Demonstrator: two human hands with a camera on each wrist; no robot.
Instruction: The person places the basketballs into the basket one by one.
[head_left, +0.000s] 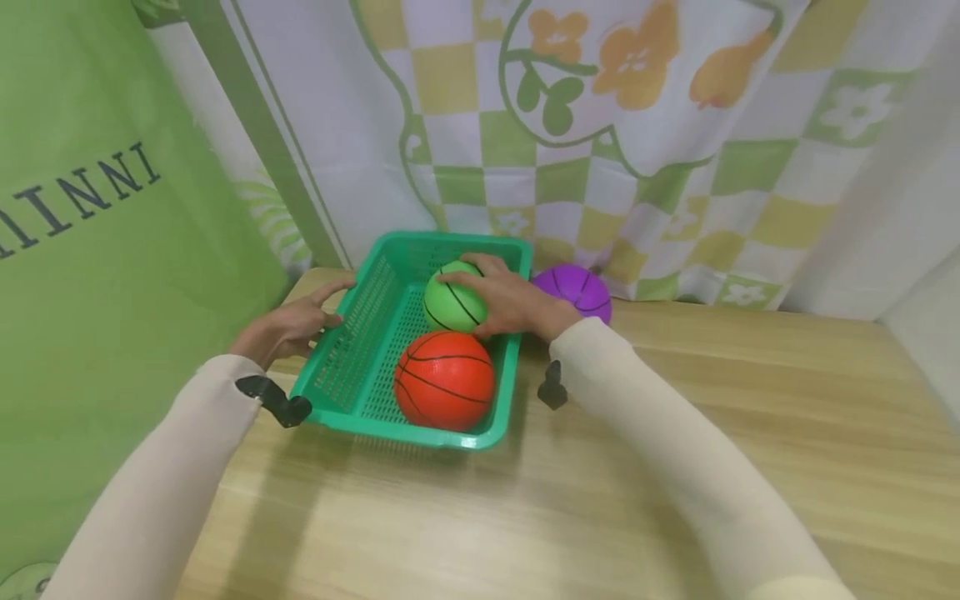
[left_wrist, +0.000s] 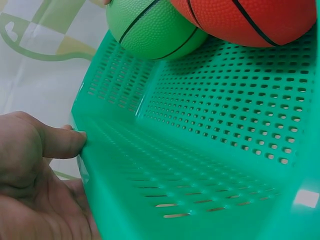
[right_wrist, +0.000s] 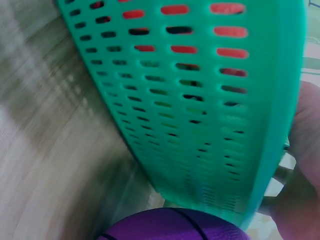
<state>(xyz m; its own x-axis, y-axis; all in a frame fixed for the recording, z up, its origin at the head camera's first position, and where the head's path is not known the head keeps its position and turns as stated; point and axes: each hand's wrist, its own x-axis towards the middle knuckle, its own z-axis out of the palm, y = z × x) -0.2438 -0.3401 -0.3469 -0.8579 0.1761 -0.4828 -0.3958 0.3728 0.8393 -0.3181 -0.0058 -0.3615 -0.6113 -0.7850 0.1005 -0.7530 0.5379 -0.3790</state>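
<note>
A green plastic basket with perforated walls stands on the wooden table. Inside it are a light green ball towards the back and a red ball at the front, both marked with black basketball lines. Reaching over the right rim, my right hand grips the light green ball, its fingers spread round the top and side. My left hand is at the left rim with fingers extended; in the left wrist view a fingertip touches the rim from outside. The right wrist view shows the right hand partly hidden behind the basket wall.
A purple ball lies on the table just outside the basket's back right corner, below my right wrist. Behind the table hangs a patterned curtain. Green fabric with lettering covers the left side. The wooden tabletop extends to the right.
</note>
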